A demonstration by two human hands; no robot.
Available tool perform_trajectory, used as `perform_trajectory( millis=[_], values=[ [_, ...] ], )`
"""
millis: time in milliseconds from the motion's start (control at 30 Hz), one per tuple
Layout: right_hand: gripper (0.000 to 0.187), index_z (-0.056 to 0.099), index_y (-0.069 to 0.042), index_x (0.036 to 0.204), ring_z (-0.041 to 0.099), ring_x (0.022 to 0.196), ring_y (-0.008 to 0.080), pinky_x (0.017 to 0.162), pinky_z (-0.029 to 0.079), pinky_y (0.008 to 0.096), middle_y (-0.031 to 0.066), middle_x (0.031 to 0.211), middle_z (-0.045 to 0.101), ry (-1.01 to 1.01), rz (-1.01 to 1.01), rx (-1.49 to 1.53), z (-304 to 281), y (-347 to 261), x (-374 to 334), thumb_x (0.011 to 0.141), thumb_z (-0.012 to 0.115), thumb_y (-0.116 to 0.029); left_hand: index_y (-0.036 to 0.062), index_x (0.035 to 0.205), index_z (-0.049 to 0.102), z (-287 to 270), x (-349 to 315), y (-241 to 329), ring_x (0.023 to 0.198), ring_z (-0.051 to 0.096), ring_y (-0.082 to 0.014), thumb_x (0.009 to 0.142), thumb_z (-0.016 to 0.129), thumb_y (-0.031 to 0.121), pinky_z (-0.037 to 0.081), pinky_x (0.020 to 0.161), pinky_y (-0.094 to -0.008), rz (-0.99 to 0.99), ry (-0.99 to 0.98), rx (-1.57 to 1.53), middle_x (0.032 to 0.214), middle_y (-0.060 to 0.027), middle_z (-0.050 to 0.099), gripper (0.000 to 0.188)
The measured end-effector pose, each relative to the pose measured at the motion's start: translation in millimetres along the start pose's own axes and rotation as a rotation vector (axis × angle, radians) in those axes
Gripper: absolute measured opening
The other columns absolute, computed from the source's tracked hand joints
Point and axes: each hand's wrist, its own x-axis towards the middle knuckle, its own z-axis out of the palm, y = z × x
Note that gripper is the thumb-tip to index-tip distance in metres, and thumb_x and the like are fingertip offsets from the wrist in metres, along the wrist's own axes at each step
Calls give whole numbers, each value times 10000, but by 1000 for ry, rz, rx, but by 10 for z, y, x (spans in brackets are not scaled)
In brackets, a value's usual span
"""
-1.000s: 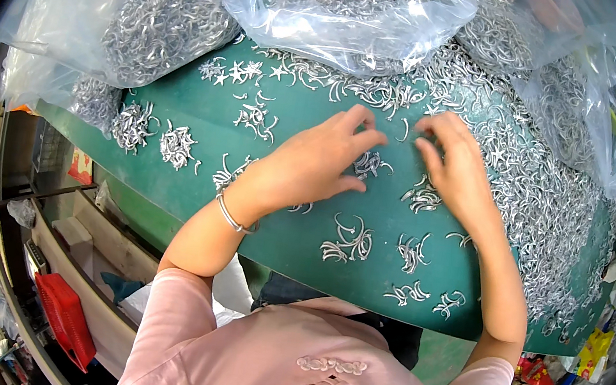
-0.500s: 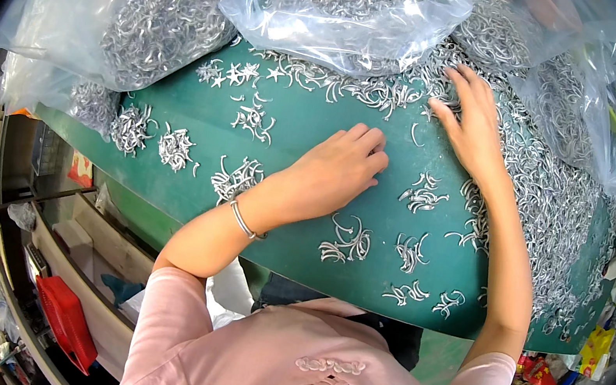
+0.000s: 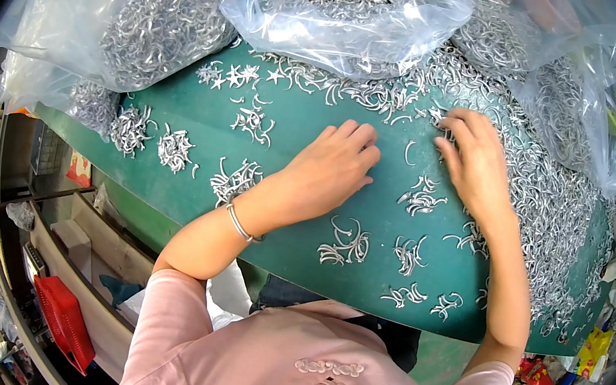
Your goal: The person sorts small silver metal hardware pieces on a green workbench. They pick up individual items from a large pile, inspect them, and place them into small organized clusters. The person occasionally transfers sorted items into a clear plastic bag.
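Note:
Small curved silver metal pieces (image 3: pixel 554 235) lie heaped on the right of a green tabletop (image 3: pixel 312 106). My right hand (image 3: pixel 477 165) is at the heap's left edge, its fingers bent and apart from the thumb. A few loose pieces (image 3: pixel 435 114) lie at its fingertips. Over the middle of the table, my left hand (image 3: pixel 334 166) is palm down with curled fingers; whatever they hold is hidden. Between the hands lies one single curved piece (image 3: pixel 410 152). Small clusters of pieces (image 3: pixel 423 197) lie nearer me, below my right hand.
Clear plastic bags of silver pieces (image 3: pixel 160 38) stand along the back left, with an open bag (image 3: pixel 340 20) at the back middle and another bag (image 3: pixel 563 110) at the right. Star-shaped pieces (image 3: pixel 236 74) and small piles (image 3: pixel 175 149) lie at left. A red basket (image 3: pixel 62 319) sits below.
My right hand has drawn back from the heap toward me, and loose pieces now lie by its fingertips. My left hand has shifted slightly left.

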Motion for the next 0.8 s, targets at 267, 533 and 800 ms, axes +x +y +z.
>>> perform_trajectory(
  millis=[267, 533, 800],
  values=[
    [158, 623, -5, 935, 584, 918, 318, 827, 476, 420, 124, 898, 597, -29, -1, 123, -36, 202, 5, 835, 700, -100, 46, 992, 561, -17, -22, -13, 977, 510, -273, 824, 717, 85, 424, 825, -381, -26, -13, 24, 1073, -81, 507, 233],
    [197, 614, -33, 940, 549, 962, 307, 835, 453, 420, 97, 958, 571, 2, 33, -78, 218, 150, 237, 801, 733, -107, 48, 1015, 575, -40, 5, 2, 958, 520, -270, 827, 726, 114, 430, 817, -377, -20, 31, 18, 1056, -81, 517, 249],
    [187, 618, -45, 928, 548, 958, 295, 835, 442, 410, 99, 941, 568, 25, -42, -15, 347, 70, 264, 788, 732, -97, 38, 1086, 597, -30, 13, 19, 966, 535, -267, 830, 723, 119, 437, 833, -374, -20, 43, 12, 1064, -81, 533, 296]
  ],
)
